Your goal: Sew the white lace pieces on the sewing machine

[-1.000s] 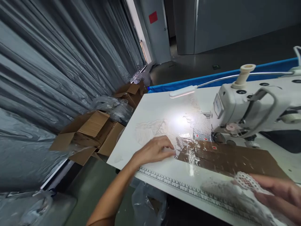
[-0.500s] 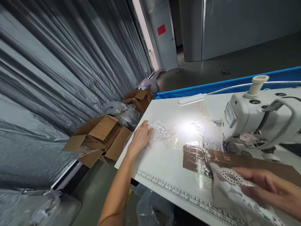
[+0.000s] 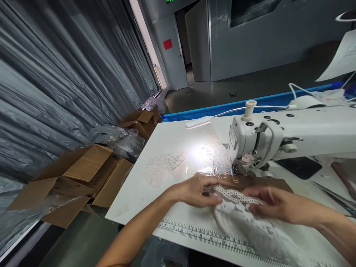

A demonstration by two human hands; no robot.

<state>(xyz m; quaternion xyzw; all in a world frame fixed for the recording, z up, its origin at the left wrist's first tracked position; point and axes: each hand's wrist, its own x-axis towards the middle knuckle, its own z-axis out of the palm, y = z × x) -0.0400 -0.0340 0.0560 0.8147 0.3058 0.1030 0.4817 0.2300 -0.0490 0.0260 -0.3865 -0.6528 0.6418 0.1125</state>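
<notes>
White lace fabric [image 3: 257, 226] with a scalloped, holed border lies at the table's front and hangs toward the lower right. My left hand [image 3: 196, 191] pinches the left end of its border between thumb and fingers. A little to the right, my right hand [image 3: 274, 205] grips the same border, thumb in front. Just behind both hands is a brown board [image 3: 267, 182], partly under clear tape, in front of the sewing machine [image 3: 244, 137]. A flat piece of sheer lace [image 3: 164, 167] is spread on the white table [image 3: 136, 198], untouched.
A lamp [image 3: 198, 122] lights the tabletop beside the machine head. Printed ruler tape [image 3: 205, 235] follows the front edge. Scissors [image 3: 333, 194] lie at the right. Open cardboard boxes [image 3: 89, 163] and plastic bags [image 3: 116, 139] stand on the floor at left.
My left hand has left the flat lace at the table's left and come right, onto the white lace's border. My right hand still holds that fabric. The view has turned right.
</notes>
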